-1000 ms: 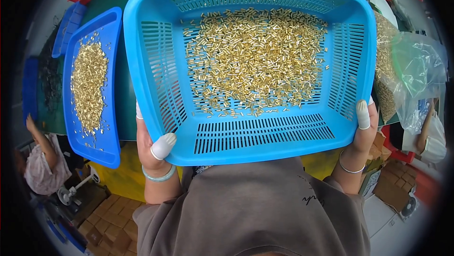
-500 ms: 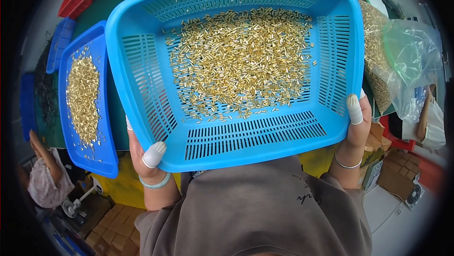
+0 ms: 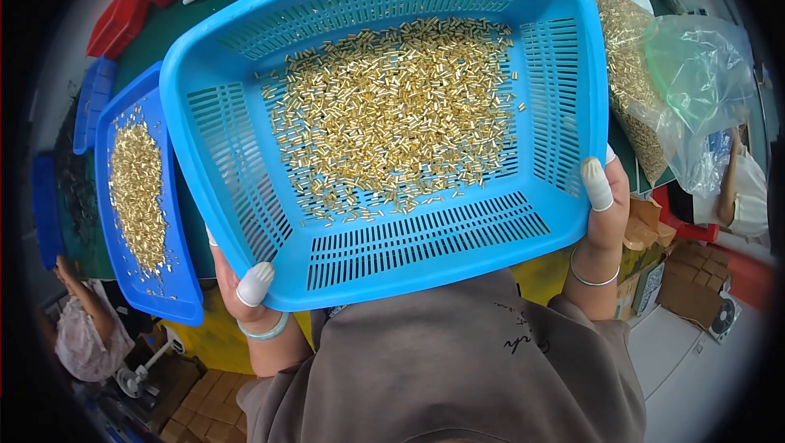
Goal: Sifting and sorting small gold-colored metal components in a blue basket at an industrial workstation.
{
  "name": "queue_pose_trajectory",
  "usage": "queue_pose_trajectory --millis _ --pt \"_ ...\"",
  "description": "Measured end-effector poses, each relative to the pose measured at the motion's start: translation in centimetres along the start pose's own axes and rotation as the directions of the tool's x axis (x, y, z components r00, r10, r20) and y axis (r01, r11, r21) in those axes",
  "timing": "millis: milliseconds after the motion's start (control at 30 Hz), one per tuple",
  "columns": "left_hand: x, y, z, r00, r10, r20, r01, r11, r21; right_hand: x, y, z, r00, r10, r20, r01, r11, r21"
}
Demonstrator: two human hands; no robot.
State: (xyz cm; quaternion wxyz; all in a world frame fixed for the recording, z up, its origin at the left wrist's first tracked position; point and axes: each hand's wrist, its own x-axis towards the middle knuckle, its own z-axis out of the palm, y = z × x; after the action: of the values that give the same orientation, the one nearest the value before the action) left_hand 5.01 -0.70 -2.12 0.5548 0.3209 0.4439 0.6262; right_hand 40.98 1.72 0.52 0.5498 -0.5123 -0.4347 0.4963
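A large light-blue slotted plastic basket [image 3: 425, 275] is held up in front of me, tilted so its inside shows. Across its bottom lies a loose layer of small gold-coloured metal cylinders [image 3: 392, 116]. My left hand [image 3: 245, 283] grips the near left corner, thumb over the rim. My right hand [image 3: 607, 202] grips the right side near the front corner in the same way. White finger cots cover both thumbs and at least one other fingertip. The remaining fingers are hidden behind the basket.
Left of the basket, a dark-blue tray [image 3: 184, 300] holds more gold pieces on a green table [image 3: 102, 259]. A clear plastic bag [image 3: 638, 128] full of similar pieces stands right. Red bins [image 3: 123, 22] lie far left. Other people's arms [image 3: 90, 300] show at both sides. Cardboard boxes [image 3: 208, 402] are below.
The basket and both my hands have shifted slightly left in the picture, the left side dipping a little. The surroundings have turned slightly too. My grip is the same.
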Motion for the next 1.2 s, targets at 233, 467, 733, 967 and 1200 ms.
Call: queue_pose_trajectory --millis 233,467,733,967,1200 --pt "0.5 0.0 1.0 0.995 0.077 0.058 -0.076 0.997 -0.022 0.1 0.2 -0.7 1.0 0.029 0.002 -0.029 0.999 -0.028" --pt "0.7 -0.1 1.5 0.997 0.078 0.015 -0.078 0.995 0.055 0.5 0.1 -0.5 1.0 0.014 0.008 -0.014 1.0 -0.014" --pt "0.9 0.3 1.4 0.995 0.098 0.007 -0.098 0.993 0.07 0.8 -0.4 -0.1 0.999 -0.026 0.042 0.024 0.999 0.028" --pt "0.5 0.5 1.9 0.994 0.095 0.06 -0.092 0.995 -0.05 0.2 -0.8 -0.2 0.996 -0.047 0.07 0.046 0.999 0.02" --pt "0.7 2.3 3.0 0.992 0.025 0.123 -0.01 0.992 -0.123 1.1 -1.2 0.4 0.991 0.1 0.084 -0.116 0.969 0.218"
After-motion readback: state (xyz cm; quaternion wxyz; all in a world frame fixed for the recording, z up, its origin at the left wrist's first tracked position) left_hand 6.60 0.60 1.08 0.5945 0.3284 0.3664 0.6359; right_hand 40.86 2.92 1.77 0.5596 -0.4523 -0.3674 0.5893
